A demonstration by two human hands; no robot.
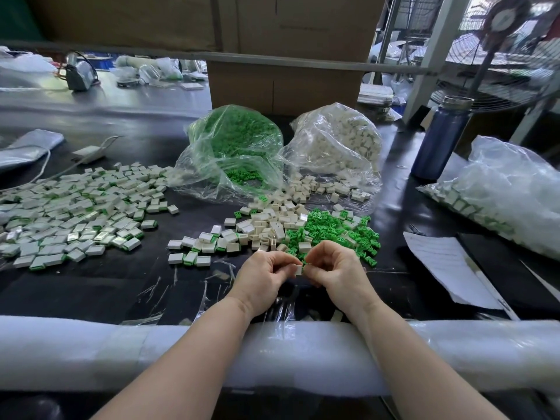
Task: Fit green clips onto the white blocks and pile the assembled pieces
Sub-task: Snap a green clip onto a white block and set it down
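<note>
My left hand [263, 275] pinches a small white block [298, 270] low over the black table. My right hand [333, 268] meets it at the block with thumb and fingers curled; what it pinches is hidden between the fingertips. Just beyond the hands lie a heap of loose white blocks [272, 222] and a heap of green clips [336, 230]. A wide pile of assembled white-and-green pieces [75, 207] covers the table's left side. A few more assembled pieces [194, 250] lie near the hands.
An open bag of green clips [236, 144] and a bag of white blocks [339, 140] stand behind the heaps. At the right are a blue bottle [439, 137], a sheet of paper [445, 265] and a bag of pieces [500, 189]. White foam padding [121, 350] lines the near edge.
</note>
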